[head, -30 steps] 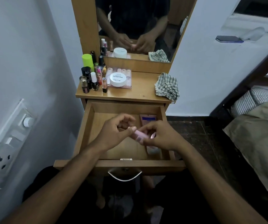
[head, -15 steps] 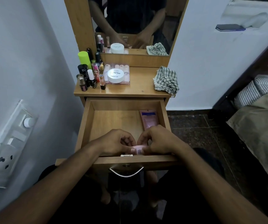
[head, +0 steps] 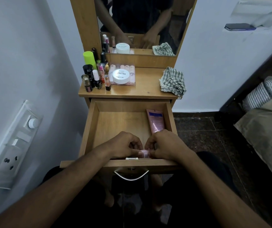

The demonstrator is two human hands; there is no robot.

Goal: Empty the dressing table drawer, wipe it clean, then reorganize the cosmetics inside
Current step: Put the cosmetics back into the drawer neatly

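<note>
while both hands sit low at the front edge of the open drawer (head: 89, 129), the left hand (head: 123, 145) curls its fingers and pinches the left end of a small pink tube (head: 144, 153), and the right hand (head: 166, 143) pinches the tube's other end from 3 o'clock, so the tube lies crosswise between them, just behind the drawer's front wall; how much of it each hand covers cannot be told. inside the drawer, a larger pink tube with a blue label (head: 155, 120) lies along the right wall at about 1 o'clock from the hands, its near end hidden under the right hand. on the tabletop (head: 146, 88), at 12 o'clock beyond the drawer, a white round jar (head: 120, 76) rests on a clear box of pink items (head: 132, 74); a cluster of small bottles (head: 95, 76) stands at 11 o'clock with a lime-green cap (head: 89, 57) behind them, and a checked cloth (head: 173, 82) lies bunched at 1 o'clock.
</note>
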